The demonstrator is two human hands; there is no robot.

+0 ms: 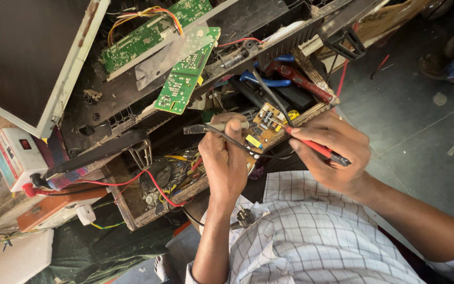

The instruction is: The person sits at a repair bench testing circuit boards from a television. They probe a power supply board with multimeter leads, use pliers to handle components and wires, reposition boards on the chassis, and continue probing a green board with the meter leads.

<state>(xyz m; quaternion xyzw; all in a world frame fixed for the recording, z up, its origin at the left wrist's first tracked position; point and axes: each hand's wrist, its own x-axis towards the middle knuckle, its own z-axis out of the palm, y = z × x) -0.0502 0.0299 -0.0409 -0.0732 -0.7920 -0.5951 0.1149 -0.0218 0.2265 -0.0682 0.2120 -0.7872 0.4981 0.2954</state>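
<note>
- Small brown circuit board (pixel 264 129), centre of the frame: it lies tilted at the edge of a wooden tray, its component side up, with a yellow block among its parts.
- Left hand (pixel 226 160), lower centre: its grip is closed around a slim soldering tool (pixel 214 128) with a pale handle, which lies level and points toward the left of the frame; a black cord runs from it across the hand.
- Right hand (pixel 334 152), right of centre: its grip pinches a red probe (pixel 316 149) like a pen, the thin dark tip reaching up and left over the board.
- Wooden tray (pixel 132 213), centre to lower left: it holds loose wires, red leads and dark metal parts.
- Blue-handled pliers (pixel 265 81) and a red-handled tool (pixel 301 80), above the board, lie side by side.
- Two green circuit boards (pixel 185 73), upper centre, lean on a dark open chassis, with yellow and orange wires at the upper one.
- White box with a red switch (pixel 14 158), left edge of the frame.
- Black plug (pixel 244 216), lower centre, rests on the person's checked shirt (pixel 311 236).
</note>
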